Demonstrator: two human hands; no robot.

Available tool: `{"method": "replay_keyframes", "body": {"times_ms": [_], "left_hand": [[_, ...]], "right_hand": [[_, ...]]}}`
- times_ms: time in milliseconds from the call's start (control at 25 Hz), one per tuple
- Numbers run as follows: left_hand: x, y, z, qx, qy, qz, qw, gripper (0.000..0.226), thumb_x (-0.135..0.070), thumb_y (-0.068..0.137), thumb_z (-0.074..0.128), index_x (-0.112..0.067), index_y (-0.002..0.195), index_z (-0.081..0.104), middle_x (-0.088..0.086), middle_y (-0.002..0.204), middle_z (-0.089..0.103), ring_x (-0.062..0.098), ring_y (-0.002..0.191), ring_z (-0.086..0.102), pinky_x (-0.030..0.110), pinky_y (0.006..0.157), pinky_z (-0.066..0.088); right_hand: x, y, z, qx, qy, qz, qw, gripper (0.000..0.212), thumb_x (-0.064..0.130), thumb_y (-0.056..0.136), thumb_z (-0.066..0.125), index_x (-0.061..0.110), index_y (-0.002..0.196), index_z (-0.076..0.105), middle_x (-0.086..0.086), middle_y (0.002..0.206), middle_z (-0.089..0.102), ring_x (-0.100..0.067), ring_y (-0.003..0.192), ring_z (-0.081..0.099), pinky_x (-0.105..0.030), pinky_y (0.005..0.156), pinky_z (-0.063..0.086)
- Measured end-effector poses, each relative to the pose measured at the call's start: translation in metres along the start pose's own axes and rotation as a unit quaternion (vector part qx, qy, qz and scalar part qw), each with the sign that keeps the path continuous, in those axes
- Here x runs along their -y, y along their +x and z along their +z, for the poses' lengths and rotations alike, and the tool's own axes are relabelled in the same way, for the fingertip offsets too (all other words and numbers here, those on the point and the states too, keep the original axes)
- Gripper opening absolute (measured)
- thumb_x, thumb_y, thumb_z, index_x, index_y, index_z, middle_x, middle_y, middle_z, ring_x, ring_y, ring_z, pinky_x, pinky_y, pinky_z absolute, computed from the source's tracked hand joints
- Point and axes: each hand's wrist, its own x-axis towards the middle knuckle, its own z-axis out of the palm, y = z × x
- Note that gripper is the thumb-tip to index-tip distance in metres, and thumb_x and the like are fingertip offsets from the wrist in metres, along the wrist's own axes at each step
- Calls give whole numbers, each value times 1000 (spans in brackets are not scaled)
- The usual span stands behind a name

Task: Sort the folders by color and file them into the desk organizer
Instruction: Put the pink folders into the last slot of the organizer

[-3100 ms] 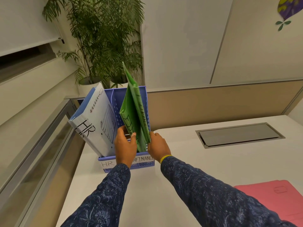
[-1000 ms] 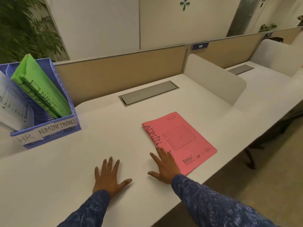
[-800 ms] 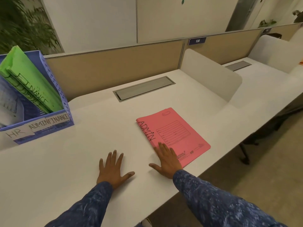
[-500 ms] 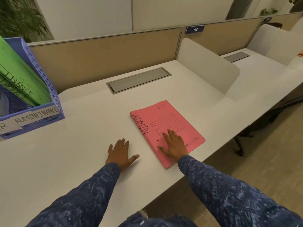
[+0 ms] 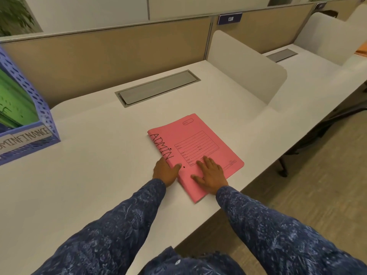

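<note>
First, the blue desk organizer point(image 5: 46, 124) is cut off by the frame edge, its label reading only "MINFINANCE", with blurred green folders point(image 5: 14, 104) inside. The left hand point(image 5: 165, 172), flat on the desk point(image 5: 89, 175) 0.5 s ago, now meets the spine of the pink folder point(image 5: 196, 144) lying there: thumb on the cover, fingers hidden, grip unclear. The right hand point(image 5: 210, 173) still presses flat, fingers spread, on the cover
</note>
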Motion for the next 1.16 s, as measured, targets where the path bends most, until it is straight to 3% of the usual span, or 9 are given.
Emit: {"method": "replay_keyframes", "body": {"times_ms": [120,240,480,720,880,1040,1160], "left_hand": [[-12,8,5,-10,-102,-111,988,77,-38,84,71,-1,142,36,19,142,47,36,128,48,42,104,42],[-16,13,8,-19,-140,-134,981,69,-30,81,74,-3,136,43,17,132,55,35,117,56,44,102,47],[-36,15,12,-5,-218,-97,971,48,-5,84,56,-5,129,41,17,124,58,35,110,58,50,98,51],[-40,8,-10,1,-293,-12,956,44,3,85,47,-12,126,41,11,121,60,32,109,60,57,93,52],[-31,3,-52,0,-285,17,958,44,4,87,49,-13,127,40,8,122,59,27,107,62,52,92,55],[-7,-5,-99,-35,-295,15,955,43,5,88,50,-20,122,43,5,119,60,23,103,63,45,88,57],[26,-16,-133,-59,-304,6,951,46,6,87,51,-19,125,45,4,116,62,24,102,65,44,84,58]], "right_hand": [[-1,2,-1,-3,8,1,1000,76,70,92,31,28,154,21,-5,165,7,-27,151,7,-50,121,8],[-3,3,-2,-5,10,-2,1000,75,70,93,30,28,154,22,-5,165,10,-26,151,9,-50,120,8],[-7,3,-14,-32,21,-10,999,83,76,84,23,27,151,28,-4,162,20,-26,149,17,-53,118,9],[-13,14,-42,-85,114,27,990,81,71,88,45,24,151,27,-4,161,24,-24,147,22,-54,118,13],[-5,28,-63,-125,225,74,963,87,67,84,57,17,149,30,-7,153,37,-29,140,36,-56,114,29],[21,38,-70,-122,344,119,923,97,60,81,67,11,152,23,-13,155,33,-32,139,37,-54,112,35],[60,47,-69,-79,449,111,883,82,54,86,65,7,146,34,-16,147,44,-33,127,51,-50,105,45]]}}
